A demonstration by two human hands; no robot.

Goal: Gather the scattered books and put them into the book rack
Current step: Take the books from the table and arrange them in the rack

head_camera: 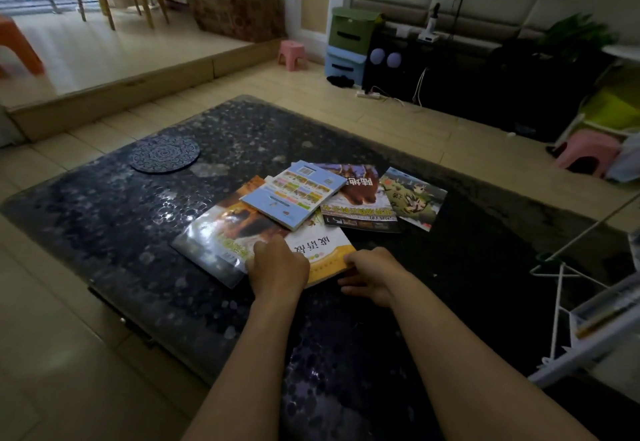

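The dark pebble-patterned table (pixel 138 232) fills most of my view, and the white wire book rack (pixel 561 302) stands at its right edge, well apart from the pile. The five books lie fanned and overlapping in the middle of the table. The biggest is the glossy book (pixel 214 236) on the left. Its slick, shiny cover will probably slide easily on this hard top and slip against the others. The brown animal book (pixel 360 198) and the green cartoon book (pixel 414 198) lie further right. Nearest me is the white-and-yellow book (pixel 322 246), and the light blue book (pixel 294 194) rests on top across several of them. All look like thin paperbacks, so I judge them light but floppy. They should bend if I lift them by one corner and fan out if I carry them loose, so I would square them into one stack and grip it by the spine side. A round patterned mat (pixel 164 153) sits off to the far left. My left hand (pixel 277 264) lies knuckles-up where the glossy book meets the white-and-yellow one, and its fingertips are hidden, so I cannot tell whether it grips or only presses. My right hand (pixel 370 274) pinches the near right corner of the white-and-yellow book, with a finger on top and the thumb at the edge.
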